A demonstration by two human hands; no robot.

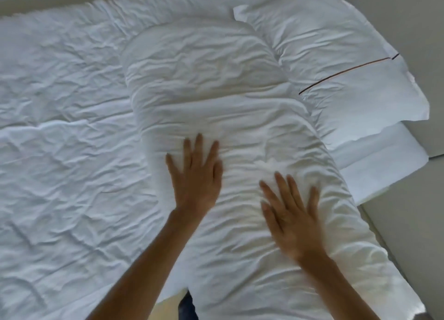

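Observation:
A long folded white duvet point(209, 84) lies lengthwise across the bed, wrinkled and puffy. My left hand point(195, 175) presses flat on its left part, fingers straight and spread. My right hand point(292, 211) lies flat on the duvet a little nearer and to the right, fingers straight, slightly blurred. Neither hand holds anything.
A creased white sheet point(60, 127) covers the bed to the left. A white pillow point(336, 55) with a thin dark stripe lies at the upper right, beside the duvet. The bed's right edge and grey floor point(408, 223) show at the right.

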